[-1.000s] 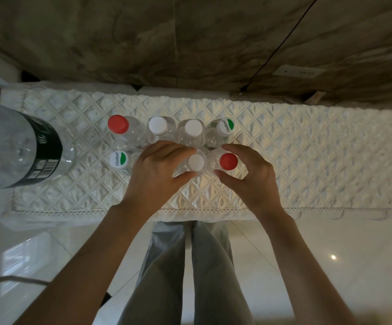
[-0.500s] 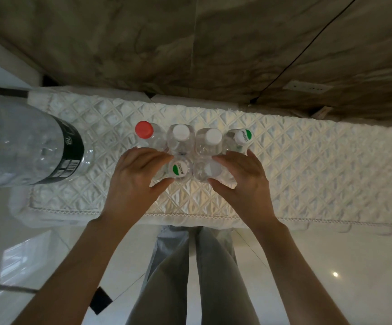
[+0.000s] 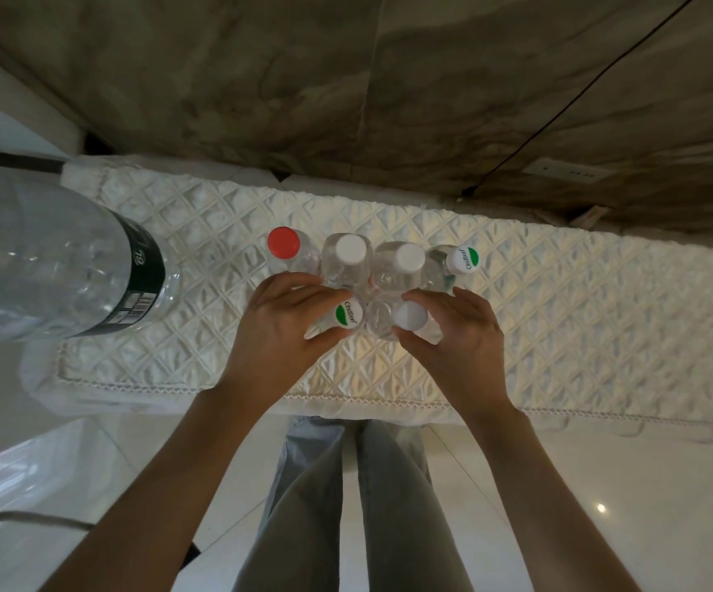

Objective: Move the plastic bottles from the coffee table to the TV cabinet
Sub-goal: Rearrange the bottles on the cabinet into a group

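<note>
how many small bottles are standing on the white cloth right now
6. Back row, left to right: red cap, white cap, white cap, green-and-white cap. Front row: one in the left hand, one in the right. Hands may hide more.

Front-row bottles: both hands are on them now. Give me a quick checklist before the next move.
1. Left hand grips the green-and-white-cap bottle: ok.
2. Right hand grips the white-cap bottle: ok.
3. Back row of four upright, including the red-cap bottle: ok.
4. Large bottle apart from both hands: ok.
5. Held bottles resting on the quilted cover or lifted: cannot tell.
</note>
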The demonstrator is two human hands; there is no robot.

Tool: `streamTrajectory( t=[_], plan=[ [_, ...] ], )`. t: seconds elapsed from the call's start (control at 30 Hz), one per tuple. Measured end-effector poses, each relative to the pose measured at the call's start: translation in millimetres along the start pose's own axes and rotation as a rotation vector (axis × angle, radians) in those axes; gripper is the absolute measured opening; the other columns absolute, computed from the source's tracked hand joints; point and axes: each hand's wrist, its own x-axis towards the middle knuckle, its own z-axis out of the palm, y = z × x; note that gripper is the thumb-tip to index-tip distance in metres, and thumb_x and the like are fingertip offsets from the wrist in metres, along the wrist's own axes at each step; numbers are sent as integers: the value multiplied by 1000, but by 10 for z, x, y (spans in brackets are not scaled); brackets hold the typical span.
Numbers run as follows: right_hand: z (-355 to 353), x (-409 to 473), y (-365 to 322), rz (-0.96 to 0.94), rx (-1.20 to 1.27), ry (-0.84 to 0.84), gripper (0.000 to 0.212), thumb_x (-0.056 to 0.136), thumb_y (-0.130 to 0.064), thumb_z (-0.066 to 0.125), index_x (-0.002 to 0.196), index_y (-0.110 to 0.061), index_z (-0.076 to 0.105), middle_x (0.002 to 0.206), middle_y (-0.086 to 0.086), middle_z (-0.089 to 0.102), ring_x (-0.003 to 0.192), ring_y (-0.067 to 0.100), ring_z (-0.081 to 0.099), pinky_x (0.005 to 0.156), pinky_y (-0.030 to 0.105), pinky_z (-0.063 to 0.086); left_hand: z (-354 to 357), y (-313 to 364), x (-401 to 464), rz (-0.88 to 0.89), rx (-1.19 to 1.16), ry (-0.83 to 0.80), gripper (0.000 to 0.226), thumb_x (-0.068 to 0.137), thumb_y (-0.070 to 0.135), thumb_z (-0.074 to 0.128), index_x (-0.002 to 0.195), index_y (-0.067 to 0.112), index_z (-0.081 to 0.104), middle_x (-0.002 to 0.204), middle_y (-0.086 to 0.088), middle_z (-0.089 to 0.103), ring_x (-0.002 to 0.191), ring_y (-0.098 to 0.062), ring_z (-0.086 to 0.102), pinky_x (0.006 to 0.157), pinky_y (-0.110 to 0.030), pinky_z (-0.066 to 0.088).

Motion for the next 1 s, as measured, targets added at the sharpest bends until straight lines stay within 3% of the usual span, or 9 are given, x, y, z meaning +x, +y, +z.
streamTrajectory(
  t=[0.27, 0.47, 0.6, 0.7, 0.87, 1.0],
  plan=[
    [-1, 8, -2, -13, -21, -28, 33, 72, -30, 72, 102, -17, 69, 94, -2, 73, 86, 13, 67, 95, 28, 38, -1, -5, 16, -11, 27, -48, 40, 79, 41, 62, 107, 13, 70, 101, -2, 71, 100, -23, 62, 84, -42, 50],
    [-25, 22, 33, -22, 13, -26, 41, 68, -33, 80, 104, -16, 68, 101, -2, 71, 93, 17, 65, 93, 36, 45, -22, 18, 57, 69, 79, -21, 38, 79, 38, 63, 105, 10, 69, 103, -4, 69, 99, -25, 62, 86, -45, 49],
    [-105, 51, -17, 8, 148, -3, 42, 77, -46, 68, 105, -16, 68, 105, -3, 70, 95, 11, 63, 84, 26, 50, -43, 51, 114, 176, 172, 2, 37, 80, 37, 67, 105, 10, 70, 108, -6, 68, 104, -25, 61, 90, -47, 48],
    [-185, 136, -80, 75, 255, 44, 37, 84, -42, 62, 110, -17, 66, 109, -3, 68, 94, 8, 64, 76, 16, 50, -72, 116, 193, 183, 160, 55, 36, 82, 36, 67, 105, 9, 70, 111, -8, 67, 106, -26, 59, 93, -43, 46],
    [-124, 342, -28, 2, 123, 149, 29, 81, -25, 65, 107, -12, 67, 110, 2, 67, 108, 20, 59, 92, 37, 49, -68, 83, 378, 113, 191, 78, 37, 85, 29, 60, 113, 6, 64, 118, -12, 62, 111, -31, 54, 98, -49, 41],
    [-10, 452, 122, 15, 49, 56, 37, 75, -24, 74, 109, -14, 65, 112, 3, 66, 114, 24, 56, 97, 44, 44, -9, -1, 477, 23, 219, 23, 39, 85, 31, 52, 116, 8, 62, 116, -11, 63, 112, -33, 53, 99, -53, 40]
  ],
)
